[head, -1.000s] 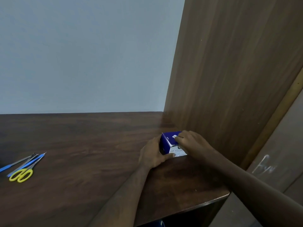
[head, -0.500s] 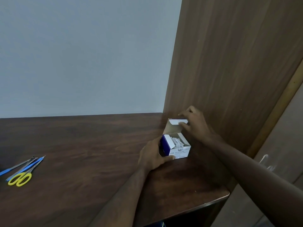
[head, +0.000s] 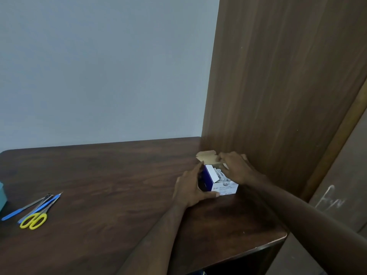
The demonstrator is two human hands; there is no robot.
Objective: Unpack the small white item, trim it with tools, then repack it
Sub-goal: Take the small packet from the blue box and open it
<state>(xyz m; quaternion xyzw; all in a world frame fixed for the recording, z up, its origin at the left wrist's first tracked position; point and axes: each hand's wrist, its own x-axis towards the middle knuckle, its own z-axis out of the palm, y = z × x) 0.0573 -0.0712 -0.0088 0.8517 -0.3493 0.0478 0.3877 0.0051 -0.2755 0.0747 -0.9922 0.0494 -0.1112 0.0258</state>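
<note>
A small blue and white box (head: 224, 189) stands near the table's far right corner. Its brown lid flap (head: 207, 156) is folded back, and white packets (head: 220, 174) show inside. My left hand (head: 189, 188) grips the box's left side, with the thumb along the bottom of its front. My right hand (head: 238, 169) lies over the open top with its fingers reaching toward the flap and the contents. The fingertips are hidden, so I cannot tell whether they hold anything.
Yellow-handled scissors (head: 34, 220) lie at the table's left with a blue-handled tool (head: 29, 207) and thin grey tools. A teal object (head: 2, 195) sits at the left edge. A tall wooden panel (head: 278, 96) rises right behind the box. The table edge (head: 258, 247) runs close on the right.
My right hand lifted the lid flap open, then came down from the raised flap onto the open top. The flap now lies folded back. My left hand stayed on the box.
</note>
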